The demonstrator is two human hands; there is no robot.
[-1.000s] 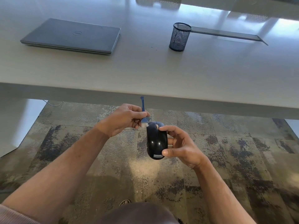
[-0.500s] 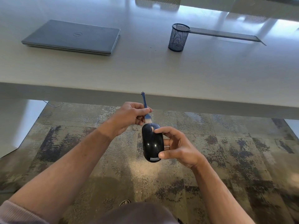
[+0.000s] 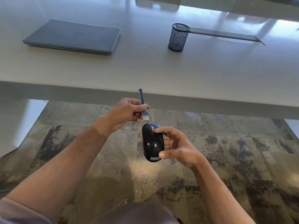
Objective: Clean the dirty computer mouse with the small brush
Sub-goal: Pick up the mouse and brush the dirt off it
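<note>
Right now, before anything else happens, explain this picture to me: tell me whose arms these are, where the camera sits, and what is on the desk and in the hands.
There is no machine here. A person wears a wide-angle camera on the head, so this single view looks forward and down along their own two bare arms.

The left hand pinches a small blue brush with pale bristles pointing down, just above the mouse and not touching it. The right hand holds a black computer mouse from its side, in the air over the patterned carpet, in front of the desk edge.

On the pale desk lie a closed grey laptop at the left and a dark mesh pen cup standing upright to its right. A long flat grey strip runs behind the cup.
</note>
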